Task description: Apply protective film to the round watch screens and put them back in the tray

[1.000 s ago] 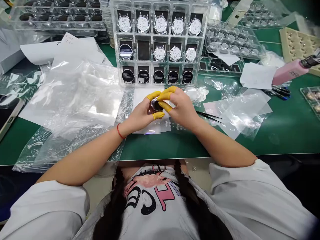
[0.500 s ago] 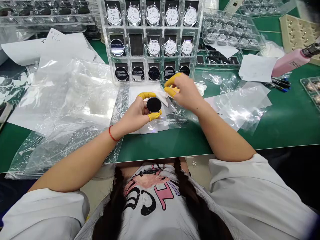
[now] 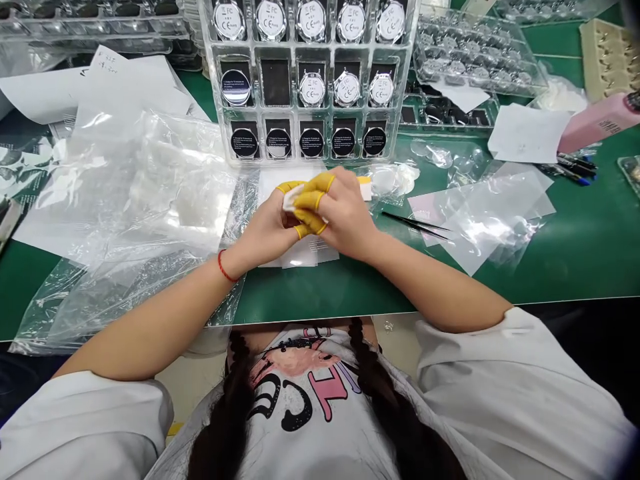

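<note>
My left hand (image 3: 277, 223), with yellow finger cots, is closed round a watch face that is now almost wholly hidden. My right hand (image 3: 340, 210), also in yellow finger cots, presses a white cloth (image 3: 293, 199) over it. Both hands meet above white sheets (image 3: 300, 257) near the table's front edge. Behind them a clear plastic tray (image 3: 320, 48) holds rows of round watch bodies; the second compartment of its middle row shows only a black lining. Black tweezers (image 3: 415, 222) lie to the right of my right hand.
Clear plastic bags (image 3: 175, 180) and papers (image 3: 125, 93) cover the left side. At the right are clear films (image 3: 480, 220), a pink bottle (image 3: 595, 123), pens (image 3: 575, 170) and a paper (image 3: 527, 133). More watch trays (image 3: 475, 57) stand at the back right.
My right hand has moved left and down onto the watch face in my left hand, and the white cloth now covers it. The tweezers have come into view. The view has shifted slightly.
</note>
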The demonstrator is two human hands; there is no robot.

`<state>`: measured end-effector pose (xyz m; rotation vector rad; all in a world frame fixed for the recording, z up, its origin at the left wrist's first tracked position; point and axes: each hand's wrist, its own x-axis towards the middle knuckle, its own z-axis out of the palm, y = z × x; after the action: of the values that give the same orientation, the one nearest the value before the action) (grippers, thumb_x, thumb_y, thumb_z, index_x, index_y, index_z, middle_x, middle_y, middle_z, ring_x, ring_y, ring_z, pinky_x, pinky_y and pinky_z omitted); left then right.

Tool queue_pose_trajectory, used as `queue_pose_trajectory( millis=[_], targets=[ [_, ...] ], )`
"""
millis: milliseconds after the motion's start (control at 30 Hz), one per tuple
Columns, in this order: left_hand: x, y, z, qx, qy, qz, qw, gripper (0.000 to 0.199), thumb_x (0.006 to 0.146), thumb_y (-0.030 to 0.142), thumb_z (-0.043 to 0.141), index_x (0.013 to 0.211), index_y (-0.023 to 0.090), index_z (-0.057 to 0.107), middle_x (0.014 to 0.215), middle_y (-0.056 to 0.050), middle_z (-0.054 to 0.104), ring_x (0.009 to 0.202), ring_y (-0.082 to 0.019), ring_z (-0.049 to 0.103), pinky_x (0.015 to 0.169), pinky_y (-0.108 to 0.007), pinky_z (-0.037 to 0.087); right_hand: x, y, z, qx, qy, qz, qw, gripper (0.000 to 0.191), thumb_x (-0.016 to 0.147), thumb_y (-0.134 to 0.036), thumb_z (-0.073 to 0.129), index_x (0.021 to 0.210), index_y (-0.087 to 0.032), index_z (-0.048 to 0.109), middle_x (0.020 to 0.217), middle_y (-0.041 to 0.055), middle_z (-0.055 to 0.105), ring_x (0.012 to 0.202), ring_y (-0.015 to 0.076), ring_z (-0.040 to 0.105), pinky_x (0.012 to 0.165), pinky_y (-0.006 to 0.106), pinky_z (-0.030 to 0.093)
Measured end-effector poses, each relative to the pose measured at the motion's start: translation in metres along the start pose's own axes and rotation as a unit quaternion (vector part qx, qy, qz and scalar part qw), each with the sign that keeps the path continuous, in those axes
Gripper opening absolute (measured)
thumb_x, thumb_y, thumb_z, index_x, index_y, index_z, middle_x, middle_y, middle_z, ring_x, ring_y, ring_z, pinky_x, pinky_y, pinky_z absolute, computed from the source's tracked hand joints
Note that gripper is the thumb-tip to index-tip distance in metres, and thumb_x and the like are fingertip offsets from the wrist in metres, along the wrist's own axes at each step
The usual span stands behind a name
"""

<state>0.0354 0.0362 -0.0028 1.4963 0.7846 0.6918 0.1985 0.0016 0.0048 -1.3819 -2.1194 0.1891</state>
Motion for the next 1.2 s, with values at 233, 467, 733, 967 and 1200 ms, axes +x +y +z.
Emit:
queue_pose_trajectory(
  millis=[233,467,733,967,1200],
  targets=[
    [-0.002,-0.001,-0.001,-0.062,0.023,-0.002,0.998,0.062,0.072,0.023,0.081,0.123,0.022,0.046,0.086,0.0,0.066,0.082,-0.018,0.071,0.078,-0.032,0.056,-0.004,0.012,-0.001,-0.003,0.019,0.019,1.0,0.022,0.096,-0.038,0.045,0.104,-0.03,0.064,0.101,0.0087,0.06,0.1,0.0289,0.052,0.092,0.054,0.039],
    [0.001,-0.006,-0.005,-0.038,0.009,0.009,0.999,0.059,0.07,0.017,0.081,0.12,0.021,0.051,0.087,0.0,0.065,0.085,-0.019,0.07,0.077,-0.03,0.054,-0.003,0.0,0.009,-0.019,0.022,0.025,0.999,0.022,0.096,-0.037,0.044,0.099,-0.029,0.064,0.099,0.0092,0.06,0.102,0.0296,0.052,0.094,0.055,0.038],
    [-0.001,-0.003,-0.003,-0.052,0.006,0.019,0.998,0.062,0.074,0.032,0.08,0.125,0.024,0.044,0.084,0.001,0.067,0.084,-0.02,0.074,0.084,-0.037,0.059,0.006,0.037,-0.013,0.041,0.077,0.113,0.99,0.024,0.093,-0.048,0.054,0.101,-0.027,0.062,0.1,0.0072,0.064,0.104,0.0267,0.056,0.097,0.051,0.044],
    [0.013,0.002,-0.024,-0.026,0.083,0.098,0.991,0.067,0.077,0.038,0.078,0.13,0.025,0.039,0.102,-0.003,0.065,0.105,-0.022,0.07,0.094,-0.043,0.057,0.005,0.051,-0.065,0.233,-0.019,0.183,0.955,0.031,0.081,-0.044,0.072,0.105,-0.026,0.066,0.107,0.0041,0.066,0.11,0.0241,0.06,0.097,0.046,0.05],
    [0.026,-0.014,-0.041,-0.012,0.079,0.196,0.977,0.069,0.076,0.05,0.077,0.13,0.031,0.038,0.105,-0.001,0.068,0.109,-0.023,0.068,0.098,-0.048,0.057,0.002,0.046,-0.07,0.364,-0.064,0.251,0.895,0.035,0.07,-0.023,0.08,0.103,-0.021,0.067,0.099,0.0052,0.066,0.103,0.0236,0.063,0.091,0.043,0.056]
  ],
)
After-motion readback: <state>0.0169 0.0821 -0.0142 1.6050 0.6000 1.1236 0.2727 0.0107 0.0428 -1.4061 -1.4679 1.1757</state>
